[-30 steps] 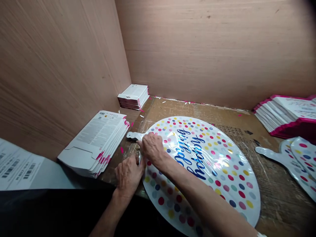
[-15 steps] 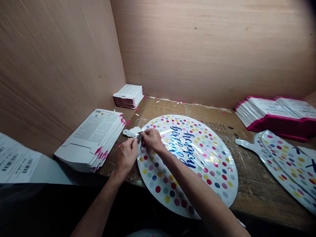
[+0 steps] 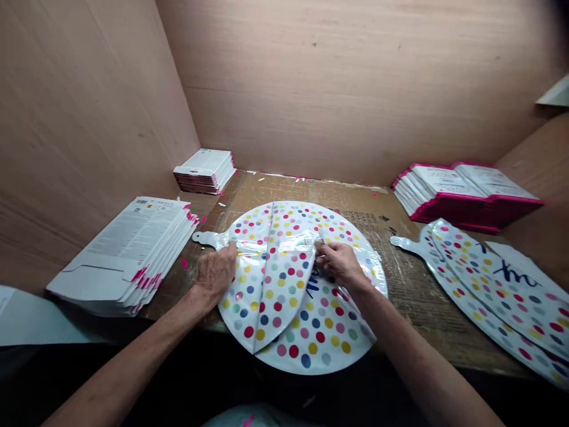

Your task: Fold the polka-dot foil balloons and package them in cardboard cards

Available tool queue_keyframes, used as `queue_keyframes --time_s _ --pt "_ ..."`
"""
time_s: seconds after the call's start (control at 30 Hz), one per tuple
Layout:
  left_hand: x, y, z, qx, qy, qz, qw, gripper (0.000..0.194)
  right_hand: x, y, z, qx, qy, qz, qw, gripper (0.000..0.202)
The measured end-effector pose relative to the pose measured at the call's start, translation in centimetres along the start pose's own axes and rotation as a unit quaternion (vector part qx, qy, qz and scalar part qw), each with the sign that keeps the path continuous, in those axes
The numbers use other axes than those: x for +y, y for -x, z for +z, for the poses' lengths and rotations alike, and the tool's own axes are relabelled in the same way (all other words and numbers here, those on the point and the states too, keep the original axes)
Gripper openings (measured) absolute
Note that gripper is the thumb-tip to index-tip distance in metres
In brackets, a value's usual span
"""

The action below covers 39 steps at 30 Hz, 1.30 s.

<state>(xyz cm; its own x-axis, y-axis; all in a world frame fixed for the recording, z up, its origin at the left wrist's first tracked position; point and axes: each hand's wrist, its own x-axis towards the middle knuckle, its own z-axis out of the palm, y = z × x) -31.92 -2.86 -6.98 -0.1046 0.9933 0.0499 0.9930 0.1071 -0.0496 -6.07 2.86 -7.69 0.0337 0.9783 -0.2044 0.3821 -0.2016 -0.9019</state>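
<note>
A flat, round foil balloon printed with coloured dots lies in front of me, its blue lettering mostly covered. Across it, the left part of a dotted foil layer is folded over to the right, with a straight crease near the middle. My right hand is closed in a pinch on the flap's narrow end. By the left edge, just below the pale tail, my left hand has its fingers closed against the balloon's edge; the fingertips are partly hidden.
Stacks of white printed card sleeves stand at left and a smaller stack in the back corner. Pink-edged sleeves lie back right. More folded balloons sit at right. Wooden walls enclose the cardboard-covered bench.
My right hand has moved right, carrying the foil's left end over the middle into a fold. My left hand stays by the tail end. The view has shifted slightly to the right.
</note>
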Motion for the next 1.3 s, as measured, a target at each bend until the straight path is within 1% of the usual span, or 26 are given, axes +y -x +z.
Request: queue_keyframes --time_s 0.1,0.2,0.27,0.33,0.37,0.4,0.43,0.5,0.57,0.6,0.67,0.73,0.77,0.8,0.83,0.87,0.9,0.93,0.97,1.0,1.03,1.07,1.1,1.13,1.2,1.3 --pt "3.7 2.2 -1.3 -0.016 0.054 0.057 0.997 0.047 2.3 0.3 -4.7 0.031 0.051 0.032 0.998 0.037" --pt "7.2 4.6 -2.0 -0.083 0.077 0.069 0.991 0.051 3.1 1.1 -7.1 0.077 0.119 0.039 0.989 0.025" --pt "8.4 5.9 -2.2 -0.124 0.076 0.067 0.987 0.049 2.9 2.0 -7.3 0.166 0.201 -0.028 0.965 0.025" --pt "8.8 6.9 -2.3 -0.144 0.079 0.059 0.985 0.049 2.4 2.8 -6.6 0.235 0.312 -0.157 0.907 0.039" --pt "8.7 7.3 -2.3 -0.152 0.087 0.052 0.983 0.050 2.1 3.0 -6.0 0.232 0.365 -0.220 0.874 0.041" --pt "8.5 7.8 -2.3 -0.160 0.103 0.043 0.981 0.051 2.0 3.1 -5.4 0.202 0.408 -0.264 0.850 0.038" --pt "8.4 8.3 -2.3 -0.171 0.124 0.035 0.977 0.050 2.0 3.0 -5.0 0.155 0.436 -0.282 0.840 0.034" --pt "8.0 9.1 -2.3 -0.211 0.193 0.021 0.958 0.049 2.1 2.8 -4.6 0.074 0.460 -0.271 0.842 0.026" --pt "7.9 9.6 -2.8 -0.291 0.309 0.007 0.905 0.051 2.1 3.2 -4.9 0.045 0.423 -0.257 0.868 0.025" --pt "7.9 9.6 -3.4 -0.339 0.382 -0.002 0.860 0.054 2.0 3.9 -5.2 0.043 0.379 -0.267 0.885 0.028" --pt "8.1 9.3 -5.0 -0.416 0.537 -0.028 0.734 0.057 1.4 6.4 -5.7 0.045 0.262 -0.323 0.908 0.037" --pt "8.3 8.9 -7.0 -0.432 0.654 -0.048 0.619 0.056 0.9 10.0 -5.8 0.061 0.173 -0.409 0.894 0.053" --pt "8.3 8.7 -8.0 -0.426 0.688 -0.050 0.585 0.054 0.9 11.7 -5.5 0.081 0.158 -0.456 0.872 0.064" --pt "8.3 8.5 -8.9 -0.423 0.702 -0.045 0.571 0.053 1.2 13.2 -5.1 0.106 0.166 -0.492 0.848 0.076" --pt "8.1 8.4 -9.6 -0.428 0.694 -0.029 0.578 0.054 1.9 14.3 -4.7 0.137 0.189 -0.517 0.824 0.082" --pt "7.9 8.2 -10.0 -0.429 0.667 -0.007 0.609 0.057 2.8 14.9 -4.3 0.172 0.219 -0.526 0.803 0.082" --pt "7.6 7.9 -10.1 -0.413 0.625 0.014 0.663 0.060 3.9 15.1 -3.9 0.199 0.248 -0.522 0.791 0.080" --pt "7.3 7.5 -9.9 -0.367 0.573 0.031 0.732 0.063 5.1 15.0 -3.8 0.220 0.271 -0.514 0.784 0.076" --pt "7.1 6.8 -9.4 -0.288 0.517 0.045 0.805 0.063 6.4 14.6 -3.8 0.229 0.288 -0.504 0.782 0.073" --pt "6.9 6.0 -8.7 -0.181 0.464 0.059 0.865 0.061 7.5 14.2 -4.0 0.229 0.300 -0.496 0.782 0.072" --pt "6.9 5.0 -7.8 -0.064 0.419 0.082 0.902 0.055 8.4 13.8 -4.3 0.220 0.311 -0.494 0.781 0.071" --pt "7.0 3.9 -6.7 0.035 0.384 0.120 0.915 0.048 9.1 13.5 -4.8 0.206 0.325 -0.494 0.780 0.069" --pt "7.1 2.7 -5.4 0.099 0.359 0.175 0.912 0.042 9.5 13.4 -5.3 0.190 0.340 -0.495 0.777 0.067" --pt "7.2 1.6 -4.1 0.126 0.343 0.242 0.899 0.038 9.6 13.4 -5.8 0.170 0.351 -0.498 0.775 0.064" --pt "7.3 -0.3 -1.6 0.090 0.318 0.353 0.875 0.036 8.9 13.3 -7.0 0.116 0.357 -0.500 0.780 0.056" --pt "6.7 -1.5 0.5 0.008 0.318 0.401 0.859 0.044 5.6 11.2 -9.1 -0.016 0.329 -0.432 0.840 0.045"
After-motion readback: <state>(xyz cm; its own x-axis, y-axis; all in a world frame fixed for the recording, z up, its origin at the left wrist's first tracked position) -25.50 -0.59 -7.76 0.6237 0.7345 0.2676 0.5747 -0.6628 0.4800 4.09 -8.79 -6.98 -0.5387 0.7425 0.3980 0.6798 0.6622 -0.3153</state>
